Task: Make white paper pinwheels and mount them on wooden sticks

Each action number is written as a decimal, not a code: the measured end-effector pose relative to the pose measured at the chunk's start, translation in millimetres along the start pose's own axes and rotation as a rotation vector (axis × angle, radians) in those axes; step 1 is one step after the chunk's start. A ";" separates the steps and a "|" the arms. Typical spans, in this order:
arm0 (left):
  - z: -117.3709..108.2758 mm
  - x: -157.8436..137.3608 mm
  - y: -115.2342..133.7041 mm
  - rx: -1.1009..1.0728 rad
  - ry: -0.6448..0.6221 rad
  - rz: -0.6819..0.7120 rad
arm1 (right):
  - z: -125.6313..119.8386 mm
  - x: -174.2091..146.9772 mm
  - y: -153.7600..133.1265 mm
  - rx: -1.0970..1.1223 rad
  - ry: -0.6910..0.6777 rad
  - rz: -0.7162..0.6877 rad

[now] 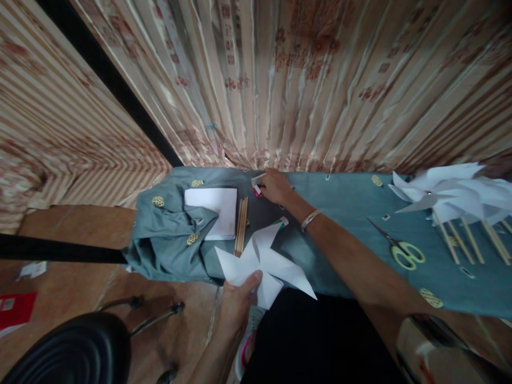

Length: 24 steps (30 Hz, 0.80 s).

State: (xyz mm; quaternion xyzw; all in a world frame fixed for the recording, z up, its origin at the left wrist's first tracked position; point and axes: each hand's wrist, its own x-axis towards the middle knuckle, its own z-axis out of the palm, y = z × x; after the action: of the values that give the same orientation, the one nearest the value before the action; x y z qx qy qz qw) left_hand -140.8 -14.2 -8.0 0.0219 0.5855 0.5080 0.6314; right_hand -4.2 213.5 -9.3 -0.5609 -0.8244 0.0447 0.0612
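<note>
My left hand (pixel 239 294) grips a white paper pinwheel (pixel 262 258) near its middle, the thumb pressed on the folded paper. At the far edge of the cloth, my right hand (pixel 276 185) has its fingers drawn together at a small white-and-red box (pixel 257 190); what lies between the fingertips is hidden. Several wooden sticks (pixel 241 226) lie side by side just beyond the pinwheel. Left of them is a stack of white paper (pixel 224 213), partly covered by a fold of cloth. A small green-and-white item (pixel 284 221) shows by the pinwheel's upper tip.
Green-handled scissors (pixel 404 253) lie on the grey-green patterned cloth (pixel 340 213). Several pinwheels on sticks (pixel 452 194) are heaped at the right. A pleated curtain (pixel 280 80) hangs along the far edge. A black round stool (pixel 76 352) stands on the tiled floor at lower left.
</note>
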 end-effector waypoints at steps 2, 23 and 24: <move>-0.2 0.6 -0.8 0.005 -0.002 0.001 | 0.4 -0.9 0.0 0.007 0.001 0.002; 0.2 -0.9 -8.1 -0.012 0.007 -0.005 | 8.3 -4.9 -3.3 0.028 0.030 0.028; 0.1 -1.4 -8.3 -0.018 -0.009 -0.004 | 8.2 -3.9 -3.8 0.026 0.026 0.030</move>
State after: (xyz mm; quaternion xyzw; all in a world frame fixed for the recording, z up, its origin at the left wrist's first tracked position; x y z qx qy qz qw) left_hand -135.3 -19.1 -12.2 0.0174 0.5783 0.5119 0.6350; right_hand -7.6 208.4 -17.0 -0.5727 -0.8145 0.0491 0.0784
